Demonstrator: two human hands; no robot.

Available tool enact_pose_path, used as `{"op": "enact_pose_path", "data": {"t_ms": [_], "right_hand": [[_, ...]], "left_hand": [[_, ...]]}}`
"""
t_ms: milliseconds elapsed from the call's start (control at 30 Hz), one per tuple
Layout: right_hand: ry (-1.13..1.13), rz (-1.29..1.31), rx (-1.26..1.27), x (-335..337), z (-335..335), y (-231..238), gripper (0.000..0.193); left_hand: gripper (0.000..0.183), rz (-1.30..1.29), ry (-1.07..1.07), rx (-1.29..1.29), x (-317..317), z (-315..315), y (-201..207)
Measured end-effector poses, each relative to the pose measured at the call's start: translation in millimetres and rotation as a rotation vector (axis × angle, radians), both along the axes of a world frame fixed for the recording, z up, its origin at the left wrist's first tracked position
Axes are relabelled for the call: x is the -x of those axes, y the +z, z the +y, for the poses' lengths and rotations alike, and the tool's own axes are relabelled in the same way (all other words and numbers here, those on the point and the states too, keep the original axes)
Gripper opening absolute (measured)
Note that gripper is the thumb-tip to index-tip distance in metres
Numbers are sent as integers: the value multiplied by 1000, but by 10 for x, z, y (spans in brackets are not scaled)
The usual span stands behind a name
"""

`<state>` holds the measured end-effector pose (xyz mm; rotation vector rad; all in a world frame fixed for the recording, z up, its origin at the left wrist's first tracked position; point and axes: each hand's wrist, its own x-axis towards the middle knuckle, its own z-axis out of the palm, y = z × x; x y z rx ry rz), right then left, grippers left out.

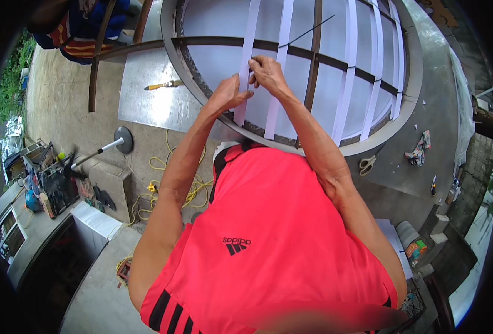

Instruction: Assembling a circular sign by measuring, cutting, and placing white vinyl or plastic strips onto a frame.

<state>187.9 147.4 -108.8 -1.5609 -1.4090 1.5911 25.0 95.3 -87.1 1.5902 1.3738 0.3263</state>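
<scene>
A large round grey frame [416,94] lies before me, with dark brown bars [218,40] crossing it. Several long white strips [345,94] run over the bars, some tied where they cross. My left hand [229,93] is closed around the left edge of the leftmost strip [249,33], its thumb below. Against the same strip's right edge, the fingers of my right hand [267,73] are curled in a pinch; what they hold is hidden. A thin black cable tie [312,30] sticks up from the second strip at the bar.
Left of the frame, a paintbrush [163,85] lies on a shiny metal sheet [140,106]. A person in dark blue [85,33] is at upper left. Yellow cord [193,192] coils on the floor. Scissors [367,165] and a patterned cloth [419,149] lie at right.
</scene>
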Motion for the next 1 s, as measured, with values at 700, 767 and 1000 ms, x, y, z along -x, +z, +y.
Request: {"op": "enact_pose_path", "data": {"t_ms": [700,767,1000], "right_hand": [[99,-85,-86,27,-80,12,48],[83,-61,-66,29,-99,17,49],[33,27,-31,17,-105,-29,50]], "left_hand": [[51,224,-78,57,21,18,-354],[49,254,-54,86,32,16,-375],[44,235,-66,67,42,2,-353]]}}
